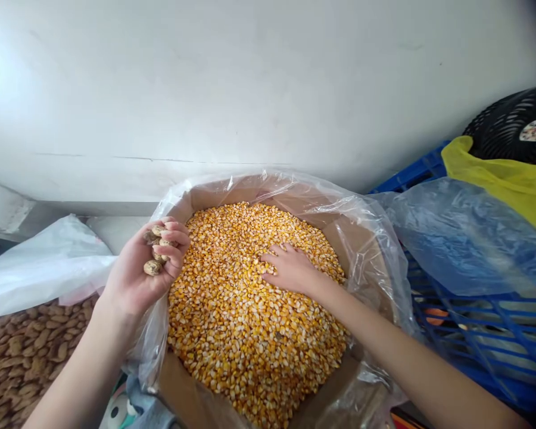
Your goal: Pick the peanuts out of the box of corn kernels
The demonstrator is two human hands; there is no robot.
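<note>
Yellow corn kernels (250,310) fill a round cardboard container (361,250) lined with clear plastic. At its left edge my left hand (147,268) is raised palm up, fingers curled round several unshelled peanuts (152,267). Over the middle of the corn lies my right hand (292,269), palm down with its fingers spread and the tips touching the kernels. Whether any kernels are under that palm is hidden.
More peanuts (36,345) fill a sack (49,268) at the lower left. On the right are a blue plastic crate (486,333), a clear plastic bag (469,232), a yellow bag (509,179) and a black fan (513,125). A white wall (250,83) stands behind.
</note>
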